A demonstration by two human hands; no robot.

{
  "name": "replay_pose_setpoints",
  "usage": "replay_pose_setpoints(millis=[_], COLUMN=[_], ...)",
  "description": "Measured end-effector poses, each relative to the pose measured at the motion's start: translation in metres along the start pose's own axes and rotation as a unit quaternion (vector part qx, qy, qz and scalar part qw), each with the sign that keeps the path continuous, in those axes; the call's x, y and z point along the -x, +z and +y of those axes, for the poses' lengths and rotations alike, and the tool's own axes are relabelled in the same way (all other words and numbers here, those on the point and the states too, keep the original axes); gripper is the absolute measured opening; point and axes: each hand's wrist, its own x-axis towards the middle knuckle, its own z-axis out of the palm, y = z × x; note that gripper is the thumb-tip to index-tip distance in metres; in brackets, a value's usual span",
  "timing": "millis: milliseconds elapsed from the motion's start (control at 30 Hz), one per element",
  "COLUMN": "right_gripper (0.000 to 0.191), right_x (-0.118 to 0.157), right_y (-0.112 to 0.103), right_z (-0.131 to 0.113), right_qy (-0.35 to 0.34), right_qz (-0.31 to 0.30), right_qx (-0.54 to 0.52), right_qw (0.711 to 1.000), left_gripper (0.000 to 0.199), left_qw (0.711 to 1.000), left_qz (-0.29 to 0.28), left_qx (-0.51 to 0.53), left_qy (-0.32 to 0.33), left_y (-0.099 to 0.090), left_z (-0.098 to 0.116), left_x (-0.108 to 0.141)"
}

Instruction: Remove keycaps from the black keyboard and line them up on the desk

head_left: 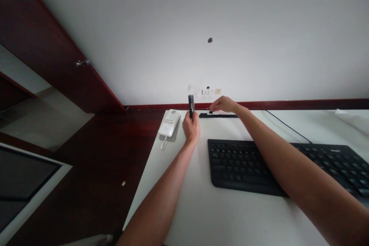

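Note:
My left hand [191,127] is wrapped round the lower end of a slim black object [191,104], held upright near the table's far edge; its exact kind is not clear. My right hand [223,104] reaches to the far edge with its fingers pinched together. Just under those fingertips is a small black piece [211,112], apparently between them or touching them. Below it, a row of small black pieces like keycaps [217,115] lies along the back of the table, partly hidden by my right wrist.
A black keyboard [239,182] lies under my right forearm, its cable [288,126] running to the back. A white power bank [170,123] with a strap rests at the table's left corner. Behind the white table [196,200] stands a wall with sockets [218,91].

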Motion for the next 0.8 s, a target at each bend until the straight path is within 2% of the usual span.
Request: replay_pose_setpoints(millis=[267,500,800], right_gripper=[0.015,0.016,0.016], right_x=[0.008,0.007,0.01], right_y=[-0.001,0.009,0.01], right_z=[-0.006,-0.015,-0.015], right_qy=[0.001,0.017,0.008], right_qz=[0.009,0.019,0.02], right_qx=[0.056,0.048,0.029], right_qw=[0.998,0.999,0.999], left_gripper=[0.03,0.03,0.03], left_qw=[1.0,1.0,1.0], left_qz=[-0.002,0.001,-0.002], left_qx=[-0.007,-0.009,-0.007], left_qy=[0.003,0.002,0.004], left_y=[0.0,0.0,-0.001], left_z=[-0.004,-0.004,-0.003], left_x=[-0.001,-0.001,-0.001])
